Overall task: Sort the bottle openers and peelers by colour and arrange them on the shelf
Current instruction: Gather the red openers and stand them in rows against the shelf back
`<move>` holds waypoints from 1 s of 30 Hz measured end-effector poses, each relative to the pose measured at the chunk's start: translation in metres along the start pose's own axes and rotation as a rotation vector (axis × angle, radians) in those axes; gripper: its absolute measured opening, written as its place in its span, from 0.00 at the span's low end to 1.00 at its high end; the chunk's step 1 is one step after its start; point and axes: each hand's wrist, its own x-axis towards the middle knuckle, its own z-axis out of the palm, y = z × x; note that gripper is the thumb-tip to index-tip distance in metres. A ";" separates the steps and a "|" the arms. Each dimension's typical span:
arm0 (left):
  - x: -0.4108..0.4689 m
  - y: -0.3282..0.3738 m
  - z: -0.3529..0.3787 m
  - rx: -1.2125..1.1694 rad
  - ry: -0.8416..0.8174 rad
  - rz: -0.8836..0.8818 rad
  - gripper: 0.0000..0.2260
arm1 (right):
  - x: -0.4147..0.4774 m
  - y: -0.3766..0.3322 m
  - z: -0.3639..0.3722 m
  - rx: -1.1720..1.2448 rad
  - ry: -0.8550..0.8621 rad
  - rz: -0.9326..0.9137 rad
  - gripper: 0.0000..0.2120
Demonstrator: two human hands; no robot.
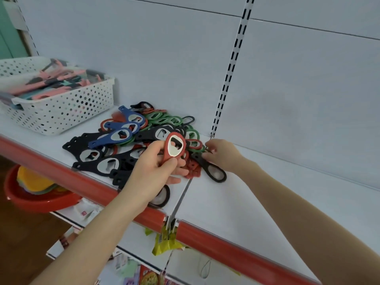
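A heap of bottle openers (131, 140) in black, blue, red and green lies on the white shelf (267, 192). My left hand (158, 169) holds a red bottle opener (173, 149) upright by its handle, above the heap's right end. My right hand (222, 153) reaches into the heap's right edge, its fingers curled at the handle end of a black bottle opener (211, 169) that lies on the shelf. Whether the fingers pinch it is hidden. Peelers (51, 83) in pink, teal and grey fill a white perforated basket (61, 112) at the shelf's left.
The shelf has a red front rail (226, 247) and a slotted upright (230, 66) on the back panel. The shelf surface right of the heap is bare white. Below, a red bowl (35, 196) holds coloured items, and packets hang on lower shelves.
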 end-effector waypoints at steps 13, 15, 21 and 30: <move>0.008 0.001 0.008 -0.074 0.079 -0.039 0.07 | -0.029 0.013 -0.056 0.678 0.141 -0.048 0.08; 0.010 0.005 0.014 -0.122 0.023 -0.073 0.15 | -0.037 -0.002 -0.065 0.735 0.088 -0.136 0.05; 0.006 0.007 0.017 -0.232 -0.009 -0.125 0.10 | -0.030 -0.031 -0.034 0.594 0.096 -0.245 0.03; -0.001 0.002 -0.010 -0.271 0.113 -0.080 0.19 | -0.018 -0.012 0.003 -0.054 -0.055 0.046 0.22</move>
